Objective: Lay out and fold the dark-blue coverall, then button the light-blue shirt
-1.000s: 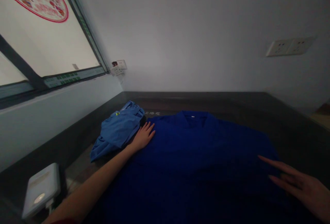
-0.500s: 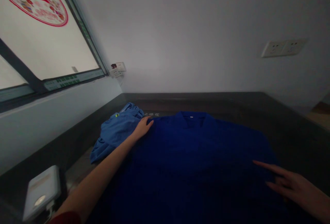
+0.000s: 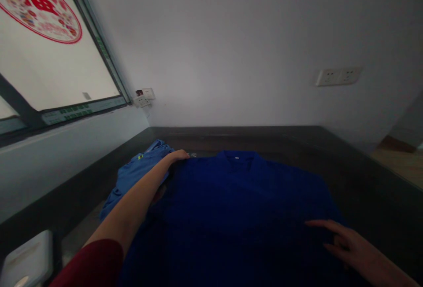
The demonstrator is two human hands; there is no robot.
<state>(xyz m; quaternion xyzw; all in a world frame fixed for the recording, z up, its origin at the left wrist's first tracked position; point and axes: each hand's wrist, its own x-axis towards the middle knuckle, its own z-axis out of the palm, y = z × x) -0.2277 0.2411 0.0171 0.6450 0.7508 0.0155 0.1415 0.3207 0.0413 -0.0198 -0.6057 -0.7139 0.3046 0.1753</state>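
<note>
A dark blue shirt with a V-shaped neckline and a small white label lies spread on the dark table, collar away from me. At its left shoulder my left hand is closed on the cloth edge; its fingertips are partly hidden. Over the shirt's right side is my right hand, index finger stretched out and thumb apart, holding nothing. Whether it touches the cloth I cannot tell. A lighter blue bundled garment lies left of the shirt, partly behind my left forearm.
A pale box-like device sits at the near left of the dark table. Wall sockets are on the wall behind, with more sockets in the left corner. A window with a red round sticker is at left.
The view has shifted, so the table and shirt appear lower and further left. My left hand's fingers have drawn together at the shoulder edge. My right hand keeps much the same pose.
</note>
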